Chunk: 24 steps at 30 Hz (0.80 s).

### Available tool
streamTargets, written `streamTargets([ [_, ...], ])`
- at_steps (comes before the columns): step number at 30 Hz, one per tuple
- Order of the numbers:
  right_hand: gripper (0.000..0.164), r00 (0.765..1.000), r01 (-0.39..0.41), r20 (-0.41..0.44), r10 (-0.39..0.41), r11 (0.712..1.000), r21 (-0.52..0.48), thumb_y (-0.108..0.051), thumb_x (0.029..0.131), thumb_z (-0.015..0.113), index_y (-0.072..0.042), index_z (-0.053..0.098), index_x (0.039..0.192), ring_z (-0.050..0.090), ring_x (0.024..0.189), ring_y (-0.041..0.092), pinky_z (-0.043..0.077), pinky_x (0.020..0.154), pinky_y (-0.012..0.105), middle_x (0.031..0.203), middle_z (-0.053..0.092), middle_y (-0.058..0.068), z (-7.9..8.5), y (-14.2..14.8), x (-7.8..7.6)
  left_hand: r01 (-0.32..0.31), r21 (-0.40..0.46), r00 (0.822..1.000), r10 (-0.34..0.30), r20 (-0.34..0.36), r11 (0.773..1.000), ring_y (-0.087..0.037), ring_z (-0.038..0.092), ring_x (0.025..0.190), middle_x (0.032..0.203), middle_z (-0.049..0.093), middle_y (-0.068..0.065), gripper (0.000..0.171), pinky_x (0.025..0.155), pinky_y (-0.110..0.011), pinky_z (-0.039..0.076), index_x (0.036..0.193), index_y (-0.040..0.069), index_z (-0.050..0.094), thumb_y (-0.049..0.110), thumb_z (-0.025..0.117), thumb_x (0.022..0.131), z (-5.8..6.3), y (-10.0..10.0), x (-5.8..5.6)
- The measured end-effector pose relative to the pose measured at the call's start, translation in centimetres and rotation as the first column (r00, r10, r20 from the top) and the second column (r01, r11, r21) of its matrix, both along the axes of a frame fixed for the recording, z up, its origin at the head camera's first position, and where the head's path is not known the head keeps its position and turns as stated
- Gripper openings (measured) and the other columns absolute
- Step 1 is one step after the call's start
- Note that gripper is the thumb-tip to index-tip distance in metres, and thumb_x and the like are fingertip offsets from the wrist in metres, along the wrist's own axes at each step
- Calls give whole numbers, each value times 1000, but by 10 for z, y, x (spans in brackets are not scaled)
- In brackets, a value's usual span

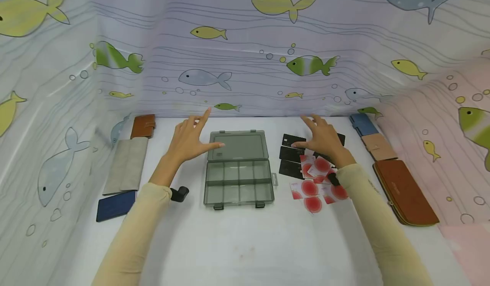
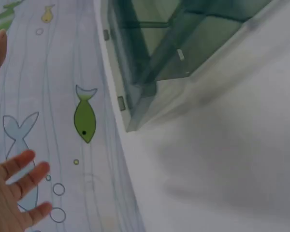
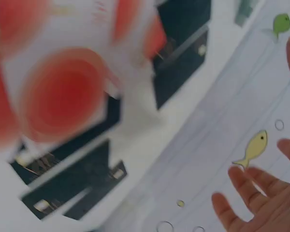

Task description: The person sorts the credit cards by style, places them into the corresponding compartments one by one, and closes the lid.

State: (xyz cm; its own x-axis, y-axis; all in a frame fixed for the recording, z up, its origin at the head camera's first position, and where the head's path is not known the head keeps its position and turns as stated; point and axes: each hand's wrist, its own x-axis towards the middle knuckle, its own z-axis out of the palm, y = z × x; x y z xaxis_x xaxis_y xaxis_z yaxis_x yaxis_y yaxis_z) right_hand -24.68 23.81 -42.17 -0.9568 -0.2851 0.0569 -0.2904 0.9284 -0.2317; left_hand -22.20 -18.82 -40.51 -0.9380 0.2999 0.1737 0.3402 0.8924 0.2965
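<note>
My left hand (image 1: 189, 139) hovers with spread fingers at the left of a clear grey plastic divided box (image 1: 238, 183), its thumb overlapping the raised lid (image 1: 239, 145) in the head view. The box stands open, lid folded to the back, its compartments bare. My right hand (image 1: 323, 139), fingers also spread and holding nothing, hangs over the black cards (image 1: 292, 154). Several red-and-white cards (image 1: 309, 188) lie in an overlapping pile in front of that hand. In the right wrist view the black cards (image 3: 70, 176) show gold chips, while the red cards (image 3: 65, 94) are blurred.
Along the left lie a brown wallet (image 1: 143, 126), a grey wallet (image 1: 126, 165) and a dark blue booklet-like item (image 1: 116, 205). On the right are a blue wallet (image 1: 363, 124), a tan one (image 1: 379, 146) and a large brown zip wallet (image 1: 405, 191). A fish-print curtain (image 1: 245, 65) closes off the back.
</note>
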Motion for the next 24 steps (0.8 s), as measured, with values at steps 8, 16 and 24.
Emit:
streamTargets([
  [8, 78, 991, -114, 57, 120, 989, -98, -47, 73, 86, -14, 59, 138, 59, 102, 32, 52, 86, 51, 122, 57, 16, -28, -7, 31, 73, 119, 995, -80, 63, 990, -32, 51, 100, 133, 46, -18, 108, 84, -49, 41, 159, 37, 16, 64, 77, 74, -27, -15, 42],
  [16, 64, 972, -212, 91, 217, 976, -56, -44, 71, 88, -8, 71, 122, 53, 72, 13, 46, 67, 31, 101, 58, 7, -47, -21, 52, 30, 161, 981, -60, 186, 986, -25, 52, 89, 129, 46, -11, 101, 72, -37, 40, 156, 44, 25, 65, 78, 72, -50, -27, 65],
  [24, 58, 974, -203, 105, 200, 979, 20, -39, 73, 87, -1, 72, 114, 53, 70, 11, 47, 68, 32, 93, 55, 4, -57, -12, 55, -9, 259, 941, -80, 330, 966, -22, 50, 95, 125, 44, -7, 96, 70, -34, 38, 153, 45, 34, 59, 83, 70, -70, -39, 72],
])
